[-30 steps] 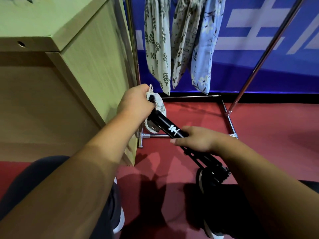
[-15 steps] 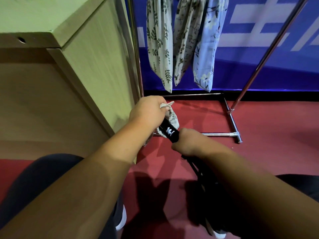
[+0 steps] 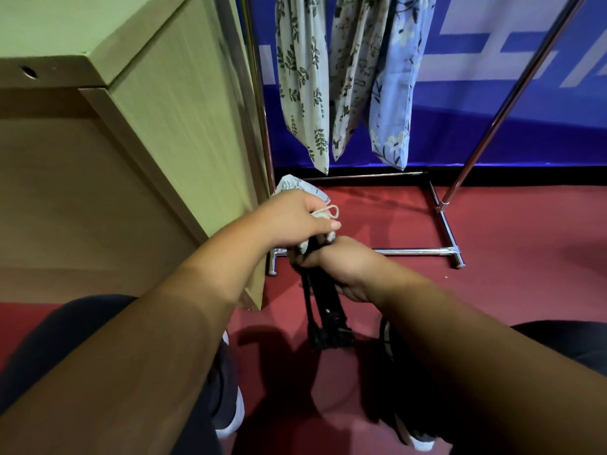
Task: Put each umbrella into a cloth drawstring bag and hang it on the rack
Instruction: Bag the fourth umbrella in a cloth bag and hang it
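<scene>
Umbrella (image 3: 325,302) — inside right hand (image 3: 345,267) fingers (image 3: 354,293)

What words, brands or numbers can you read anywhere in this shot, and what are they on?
No text can be read.
On the blue banner: big white strokes, cut off by the frame edge and the hanging bags; unreadable.
On the black umbrella: no print shows; the right hand grips it.
On the hanging bags and the cloth bag in the left hand: leaf and flower patterns only.

Left hand (image 3: 292,218) grips cloth bag (image 3: 297,188) mouth; right hand (image 3: 345,267) holds black umbrella (image 3: 325,300) entering it, above red floor (image 3: 509,290) beside rack (image 3: 417,251) base.
</scene>
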{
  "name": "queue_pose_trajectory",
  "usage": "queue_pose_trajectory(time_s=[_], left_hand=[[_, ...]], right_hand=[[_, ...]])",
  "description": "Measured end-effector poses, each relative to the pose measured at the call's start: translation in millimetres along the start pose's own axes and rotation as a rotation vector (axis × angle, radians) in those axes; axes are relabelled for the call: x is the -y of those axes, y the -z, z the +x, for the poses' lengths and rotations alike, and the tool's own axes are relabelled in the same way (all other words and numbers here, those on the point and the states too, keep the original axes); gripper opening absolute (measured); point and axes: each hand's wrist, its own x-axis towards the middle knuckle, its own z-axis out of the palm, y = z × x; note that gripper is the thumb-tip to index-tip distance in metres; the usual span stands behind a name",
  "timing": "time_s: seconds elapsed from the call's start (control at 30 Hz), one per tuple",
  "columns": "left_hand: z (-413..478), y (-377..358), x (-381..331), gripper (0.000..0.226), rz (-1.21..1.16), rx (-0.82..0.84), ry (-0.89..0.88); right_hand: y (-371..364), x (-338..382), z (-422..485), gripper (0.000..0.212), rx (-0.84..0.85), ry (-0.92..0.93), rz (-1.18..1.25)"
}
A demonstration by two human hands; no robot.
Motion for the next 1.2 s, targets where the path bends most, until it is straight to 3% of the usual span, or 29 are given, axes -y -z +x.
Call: queue_pose_trajectory(time_s=[0.1,0.2,0.3,0.53,0.7,0.83,0.9,0.97,1.03,1.07,1.13,1.2], left_hand=[[3.7,14.4,12.4,0.017,0.094,-0.140,-0.016],[0.6,24.6,19.8,0.014,-0.085,-0.149,0.010],[-0.8,27.7,28.7,0.015,-0.257,-0.141,0.056],[-15.6,21.0,25.8,0.044,-0.589,-0.020,0.058],[-23.8,21.9,26.8,0.043,-0.551,0.081,-0.049],[-23.2,17.4,22.4,0.053,-0.358,-0.024,-0.050],[-23.5,15.9,17.3,0.040,-0.213,-0.132,-0.044],[-25.1,15.9,11.6,0.022,-0.172,-0.209,-0.028],[-27.4,15.7,8.3,0.016,-0.198,-0.217,-0.035],[-29.5,15.9,6.8,0.022,-0.223,-0.198,-0.043],[-30.7,15.4,5.4,0.023,-0.266,-0.168,-0.045],[-31.5,16.3,3.5,0.020,-0.299,-0.163,-0.049]], right_hand=[[-1.0,17.5,-8.1,0.025,0.157,-0.092,0.332],[7.6,30.1,-11.4,0.030,0.309,-0.135,0.471],[14.7,38.2,-12.4,0.044,0.229,-0.191,0.431],[18.6,49.8,-7.7,0.038,0.048,-0.146,0.443],[17.1,42.5,0.3,0.030,0.031,-0.121,0.470],[19.1,38.3,3.1,0.018,0.025,-0.053,0.315],[22.8,36.6,4.8,0.014,0.003,-0.027,0.238],[28.7,33.3,8.8,0.013,-0.141,0.027,-0.124],[29.7,25.6,12.0,0.046,-0.315,0.080,-0.629],[28.1,22.3,12.3,0.062,-0.382,0.056,-0.768],[23.7,17.0,10.3,0.081,-0.432,-0.073,-0.836],[23.6,14.0,13.6,0.076,-0.366,-0.176,-0.948]])
